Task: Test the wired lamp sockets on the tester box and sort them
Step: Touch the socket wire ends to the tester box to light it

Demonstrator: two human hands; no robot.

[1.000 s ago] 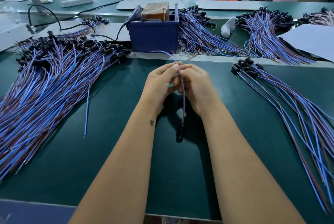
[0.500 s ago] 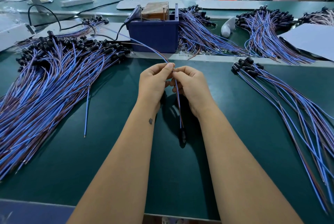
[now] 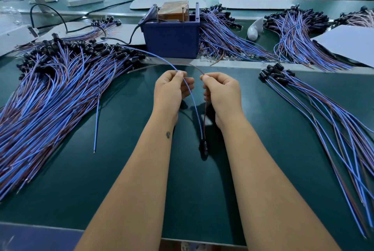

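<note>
Dangling below both pinching hands' fingers [image 3: 179, 74], 1 socket [image 3: 203, 147], its 2 wires parted.

Right wire pile [image 3: 334, 129] edge-cropped

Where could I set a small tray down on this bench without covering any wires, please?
Bare green mat lies between the big left pile and the left forearm, and between the right forearm and the right bundle. It is crowded around the blue tester box and along the back strip.
</note>
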